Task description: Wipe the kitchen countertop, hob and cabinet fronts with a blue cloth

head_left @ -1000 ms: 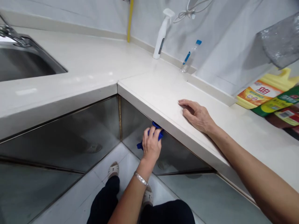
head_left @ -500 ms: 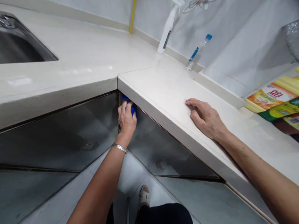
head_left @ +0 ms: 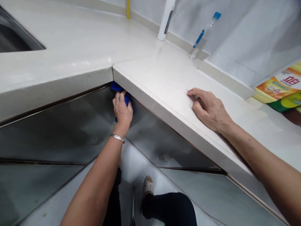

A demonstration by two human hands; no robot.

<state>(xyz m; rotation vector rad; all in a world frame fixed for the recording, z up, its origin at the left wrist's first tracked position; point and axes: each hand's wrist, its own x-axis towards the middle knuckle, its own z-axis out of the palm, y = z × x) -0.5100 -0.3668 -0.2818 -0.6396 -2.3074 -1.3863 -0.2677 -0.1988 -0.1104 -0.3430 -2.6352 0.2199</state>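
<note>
My left hand, with a silver bracelet at the wrist, is closed around a blue cloth. It presses the cloth into the inner corner just below the countertop, where two dark glossy cabinet fronts meet. Parts of the cloth stick out above and beside the fingers; the rest is hidden by the hand. My right hand rests on the white countertop with fingers loosely bent and apart, holding nothing.
At the back wall stand a white bottle and a clear bottle with a blue cap. Yellow and green detergent containers are at the right. A sink lies at upper left, and a yellow pipe runs down the wall.
The view has shifted a little, so the counter items sit higher. My left hand stays at the corner with the blue cloth; my right hand keeps its place on the counter.
</note>
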